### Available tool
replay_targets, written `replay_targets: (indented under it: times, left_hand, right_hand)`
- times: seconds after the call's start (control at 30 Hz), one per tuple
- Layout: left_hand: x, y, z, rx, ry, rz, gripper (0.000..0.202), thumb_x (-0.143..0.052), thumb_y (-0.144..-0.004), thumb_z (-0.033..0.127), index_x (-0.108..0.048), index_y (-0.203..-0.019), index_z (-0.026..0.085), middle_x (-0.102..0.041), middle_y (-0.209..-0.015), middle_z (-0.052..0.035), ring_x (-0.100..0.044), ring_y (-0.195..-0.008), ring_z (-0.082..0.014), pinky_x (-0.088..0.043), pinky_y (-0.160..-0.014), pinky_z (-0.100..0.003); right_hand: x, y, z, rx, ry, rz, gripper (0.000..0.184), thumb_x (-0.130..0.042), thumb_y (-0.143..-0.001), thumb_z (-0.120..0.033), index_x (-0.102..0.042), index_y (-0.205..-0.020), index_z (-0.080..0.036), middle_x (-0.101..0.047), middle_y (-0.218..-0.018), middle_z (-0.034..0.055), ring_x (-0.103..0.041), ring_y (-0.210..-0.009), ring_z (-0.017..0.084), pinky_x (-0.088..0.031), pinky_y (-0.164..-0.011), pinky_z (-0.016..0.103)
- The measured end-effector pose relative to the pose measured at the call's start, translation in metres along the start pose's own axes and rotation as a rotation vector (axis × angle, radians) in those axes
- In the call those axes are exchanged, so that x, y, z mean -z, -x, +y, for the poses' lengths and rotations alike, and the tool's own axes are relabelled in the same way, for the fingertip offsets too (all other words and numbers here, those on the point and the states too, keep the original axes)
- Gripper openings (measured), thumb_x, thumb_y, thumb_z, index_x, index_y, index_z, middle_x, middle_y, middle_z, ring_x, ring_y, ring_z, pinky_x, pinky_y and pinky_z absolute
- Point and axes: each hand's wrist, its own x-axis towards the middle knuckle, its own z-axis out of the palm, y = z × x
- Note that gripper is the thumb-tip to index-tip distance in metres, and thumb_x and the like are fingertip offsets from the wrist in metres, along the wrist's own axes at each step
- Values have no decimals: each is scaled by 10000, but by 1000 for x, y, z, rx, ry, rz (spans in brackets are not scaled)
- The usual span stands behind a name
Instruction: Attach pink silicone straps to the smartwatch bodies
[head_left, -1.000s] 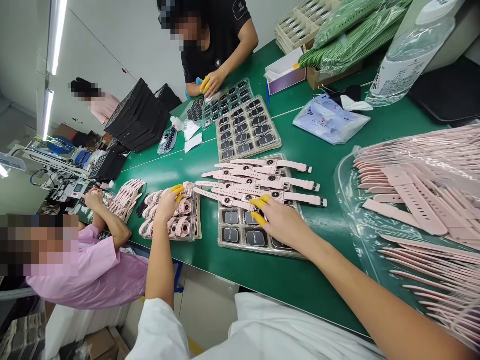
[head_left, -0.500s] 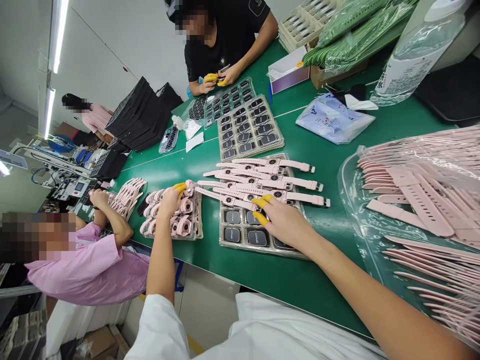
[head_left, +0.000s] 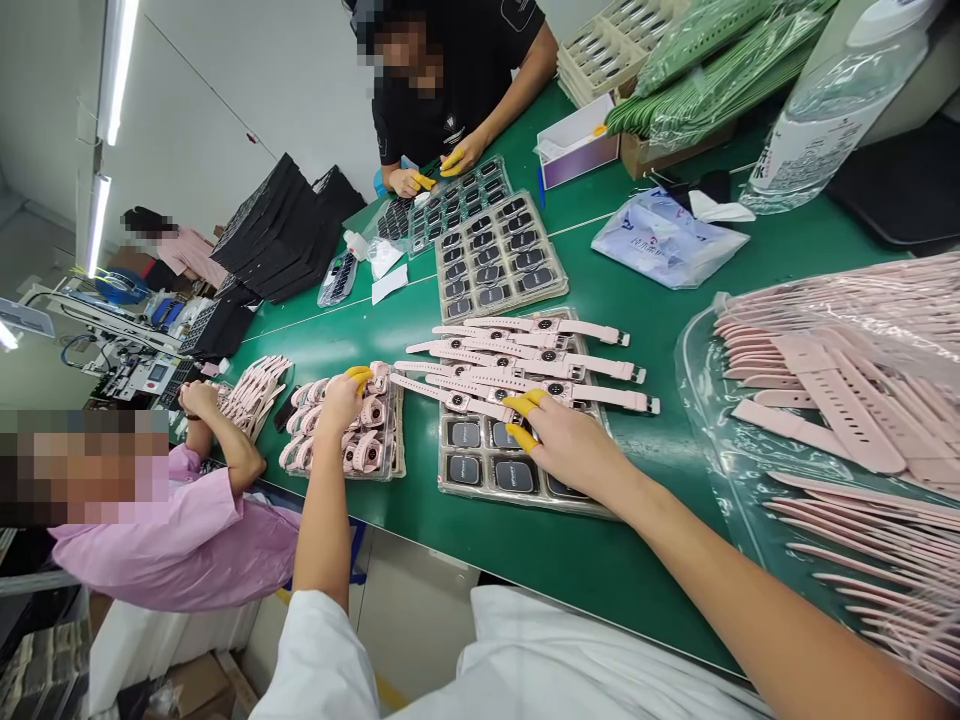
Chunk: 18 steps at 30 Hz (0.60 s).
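Note:
My left hand, with yellow finger covers, is closed at the upper right corner of a tray of pink watches whose straps are looped. Its fingertips are at one of these watches and partly hidden. My right hand, also in yellow finger covers, has thumb and fingers around the near end of a pink watch. That watch lies among several others with straps laid straight across a clear tray. Black square watch faces sit in the tray's front compartments.
Right of me lies a plastic bag of pink straps. Beyond are a tray of watch faces, a tissue pack, a water bottle and green straps. Co-workers sit across and at left, near stacked black trays.
Both my hands stay at the same places. The co-worker across has lowered their head and moved their hands apart over their tray.

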Motion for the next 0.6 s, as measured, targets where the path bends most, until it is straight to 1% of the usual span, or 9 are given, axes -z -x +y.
replay_targets:
  times: [0.1, 0.17, 0.23, 0.27, 0.3, 0.33, 0.47, 0.53, 0.6]
  left_hand:
    - [9, 7, 3, 5, 6, 22, 436, -478, -921, 53, -731, -1253, 180, -704, -1362, -119, -675, -1243, -275, -519, -1140, -438]
    - [17, 16, 13, 1, 25, 69, 376, -488, -962, 125, -724, -1252, 161, -706, -1347, -148, -671, -1241, -305, -513, -1139, -485]
    - [22, 27, 31, -11, 80, 187, 346, -491, -1009, 226, -712, -1264, 152, -711, -1325, -163, -662, -1249, -323, -508, -1138, -519]
    - [23, 32, 43, -24, 134, 269, 343, -501, -1027, 286, -703, -1281, 175, -713, -1324, -145, -658, -1257, -314, -513, -1135, -512]
    - [22, 37, 56, -57, 204, 300, 352, -508, -1039, 329, -684, -1315, 200, -711, -1335, -122, -650, -1275, -296, -518, -1137, -488]
    - [18, 41, 70, -94, 275, 296, 357, -505, -1049, 349, -669, -1338, 218, -715, -1331, -104, -655, -1272, -278, -526, -1131, -466]
    - [-13, 47, 117, -197, 350, 89, 357, -534, -1046, 357, -646, -1363, 238, -674, -1407, -94, -627, -1318, -273, -518, -1145, -459]
    - [-29, 46, 125, -181, 297, 4, 363, -556, -1027, 312, -640, -1366, 215, -650, -1435, -118, -611, -1338, -292, -508, -1153, -478]
    - [-39, 46, 124, -151, 260, -49, 365, -564, -1018, 281, -633, -1368, 204, -639, -1444, -127, -616, -1324, -296, -511, -1145, -478]
  right_hand:
    - [2, -1, -1, -14, -10, -27, 416, -458, -1033, -281, -644, -1383, -156, -667, -1222, 147, -693, -947, 276, -515, -698, 345]
    - [7, -1, -3, -18, -14, -53, 417, -461, -1039, -277, -633, -1395, -146, -661, -1252, 155, -690, -1013, 289, -532, -759, 358]
    - [12, -2, -7, -15, -14, -75, 414, -474, -1043, -271, -618, -1409, -142, -653, -1290, 161, -675, -1092, 296, -540, -829, 362]
    - [14, -2, -8, -11, -10, -85, 410, -484, -1043, -264, -612, -1414, -145, -648, -1302, 162, -668, -1117, 294, -540, -849, 358]
    - [16, -3, -10, -9, 1, -95, 406, -494, -1041, -254, -607, -1417, -151, -643, -1308, 161, -665, -1121, 288, -539, -850, 351]
    - [17, -3, -11, -7, 16, -105, 402, -497, -1040, -235, -604, -1419, -158, -640, -1304, 158, -667, -1109, 279, -539, -835, 341]
    - [18, -3, -11, -9, 95, -133, 436, -458, -1004, -93, -614, -1398, -194, -645, -1235, 136, -676, -1029, 249, -519, -740, 303]
    - [19, -1, -10, -11, 117, -140, 470, -454, -972, -45, -623, -1384, -196, -648, -1208, 133, -680, -990, 242, -509, -715, 297]
    - [20, -1, -9, -4, 93, -118, 440, -457, -989, -74, -634, -1374, -191, -655, -1208, 132, -683, -963, 237, -513, -712, 298]
